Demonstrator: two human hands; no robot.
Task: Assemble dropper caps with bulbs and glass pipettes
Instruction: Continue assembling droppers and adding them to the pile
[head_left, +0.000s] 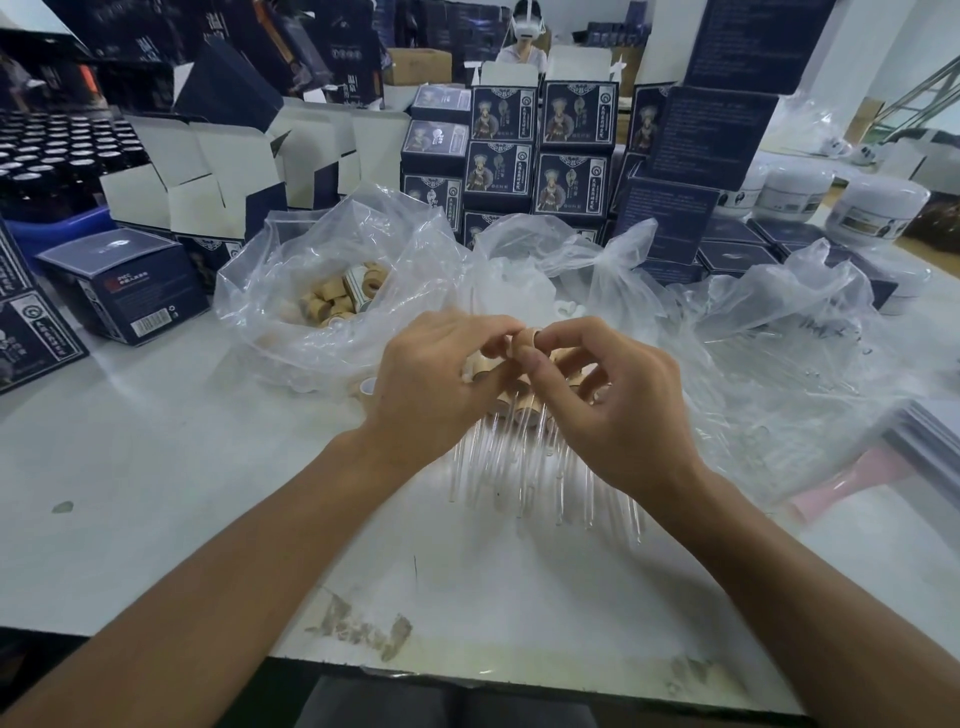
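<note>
My left hand (436, 379) and my right hand (613, 395) meet above the white table, both pinching one tan wooden dropper cap (525, 340) between their fingertips. Beneath the hands lies a heap of assembled droppers (524, 457), tan caps at the top and clear glass pipettes pointing toward me. A clear plastic bag (291, 291) at the left holds several loose tan caps (332, 301). Another clear bag (524, 270) stands behind my hands, its contents hard to make out. One loose cap (368, 386) lies by the left bag.
Dark blue printed boxes (519, 156) are stacked at the back, open white-lined cartons (208, 171) at the left. Crumpled plastic (789, 353) covers the right, with white jars (878, 208) behind. A person with a headset (524, 36) sits across. The table edge (467, 670) is close to me.
</note>
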